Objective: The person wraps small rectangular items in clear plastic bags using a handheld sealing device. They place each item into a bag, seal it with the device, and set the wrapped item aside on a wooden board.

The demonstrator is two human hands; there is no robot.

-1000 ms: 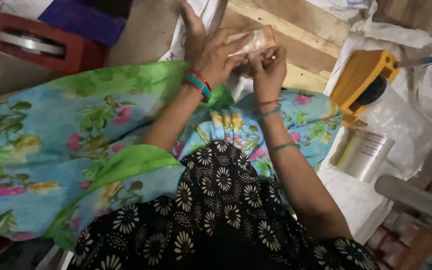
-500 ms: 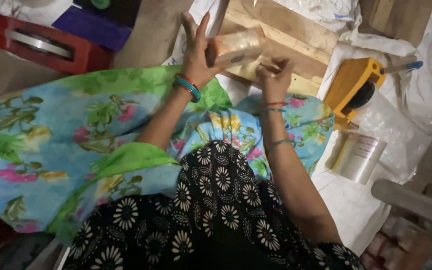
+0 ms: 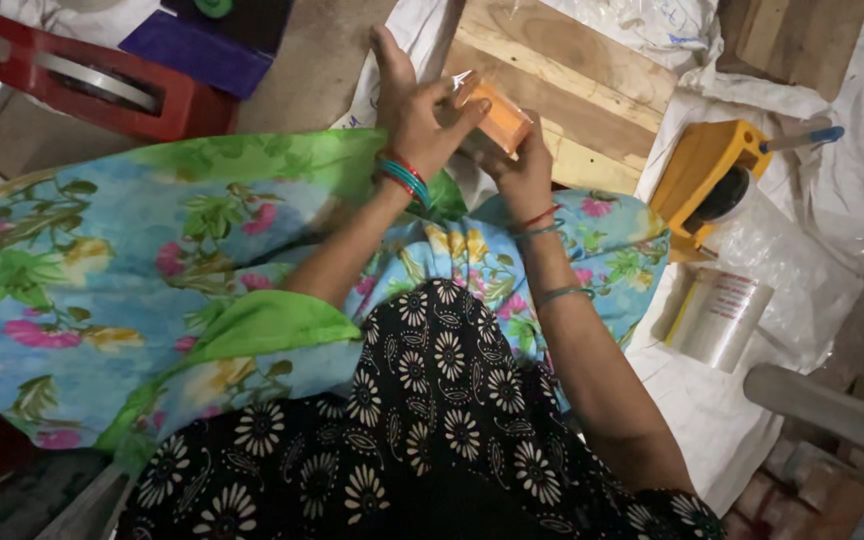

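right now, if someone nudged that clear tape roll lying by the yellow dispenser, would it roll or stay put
The clear tape roll lies on its curved side, so a nudge would probably set it rolling. The rumpled white plastic sheet under it may stop it soon. It looks like a hollow ring, so likely light for its size.

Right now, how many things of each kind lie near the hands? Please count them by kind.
Orange packets held in both hands: 1
Tape dispensers: 2, one yellow, one red
Clear tape rolls: 1
Wooden boards: 1
Total: 5
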